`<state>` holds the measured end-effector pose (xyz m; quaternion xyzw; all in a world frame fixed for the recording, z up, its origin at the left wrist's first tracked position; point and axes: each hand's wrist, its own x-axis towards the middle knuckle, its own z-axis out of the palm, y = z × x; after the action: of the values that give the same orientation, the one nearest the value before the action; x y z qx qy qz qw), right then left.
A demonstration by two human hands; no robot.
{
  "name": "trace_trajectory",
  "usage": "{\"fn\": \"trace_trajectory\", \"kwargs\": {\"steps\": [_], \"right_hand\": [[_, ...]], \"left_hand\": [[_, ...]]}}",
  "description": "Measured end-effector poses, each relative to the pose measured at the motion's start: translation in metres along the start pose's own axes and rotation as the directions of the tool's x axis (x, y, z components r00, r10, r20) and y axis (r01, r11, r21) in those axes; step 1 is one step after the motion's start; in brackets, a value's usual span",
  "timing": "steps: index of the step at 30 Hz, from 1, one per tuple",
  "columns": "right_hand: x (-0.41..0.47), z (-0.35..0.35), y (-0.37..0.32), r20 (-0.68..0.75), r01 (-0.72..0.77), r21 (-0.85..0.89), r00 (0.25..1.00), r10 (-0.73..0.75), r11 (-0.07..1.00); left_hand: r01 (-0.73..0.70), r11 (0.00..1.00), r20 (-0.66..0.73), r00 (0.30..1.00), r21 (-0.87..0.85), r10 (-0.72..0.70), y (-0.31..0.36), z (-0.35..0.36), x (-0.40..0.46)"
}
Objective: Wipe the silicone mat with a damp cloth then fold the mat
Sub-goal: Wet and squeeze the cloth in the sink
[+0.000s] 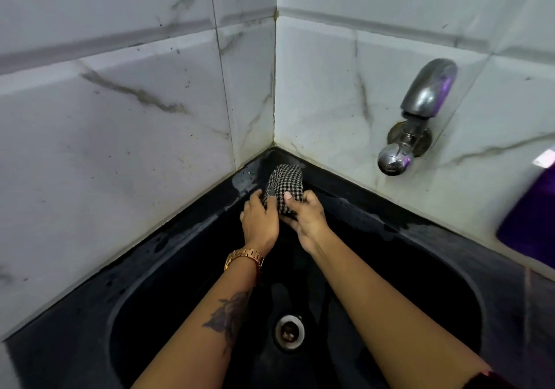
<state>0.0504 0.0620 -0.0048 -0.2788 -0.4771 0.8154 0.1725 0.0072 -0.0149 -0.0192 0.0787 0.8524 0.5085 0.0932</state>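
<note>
A black-and-white checked cloth [283,183] is bunched up at the far corner of a black sink [186,271], above the basin's back rim. My left hand [259,219] grips its left side, thumb on top. On the cloth's right side, my right hand [306,219] grips it with the thumb pressed on the fabric. Both hands hold the cloth between them. The silicone mat is not in view.
A chrome tap [420,109] juts from the right marble-tiled wall, with no water running. The sink's drain [289,331] lies below my forearms. A purple object [531,223] sits at the right edge on the wet black counter. Tiled walls meet in the corner behind the cloth.
</note>
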Motion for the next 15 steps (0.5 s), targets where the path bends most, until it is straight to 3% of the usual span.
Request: {"fn": "trace_trajectory", "kwargs": {"steps": [4, 8, 11, 15], "right_hand": [[-0.056, -0.027, -0.008, 0.054, 0.029, -0.022, 0.998, -0.028, 0.999], [-0.117, -0.06, -0.021, 0.072, 0.032, -0.015, 0.997, -0.031, 0.999], [-0.162, -0.082, -0.028, 0.111, 0.016, -0.019, 0.994, -0.014, 1.0], [-0.222, -0.117, -0.033, 0.123, -0.014, 0.043, 0.992, 0.009, 0.999]], "left_hand": [[0.132, 0.971, 0.254, 0.964, -0.198, -0.079, 0.009, -0.009, -0.049], [0.295, 0.905, 0.523, 0.847, -0.307, -0.098, 0.021, -0.022, -0.102], [0.365, 0.853, 0.577, 0.811, -0.372, -0.096, 0.027, -0.027, -0.139], [0.38, 0.778, 0.575, 0.818, -0.5, -0.03, 0.04, -0.023, -0.195]]}}
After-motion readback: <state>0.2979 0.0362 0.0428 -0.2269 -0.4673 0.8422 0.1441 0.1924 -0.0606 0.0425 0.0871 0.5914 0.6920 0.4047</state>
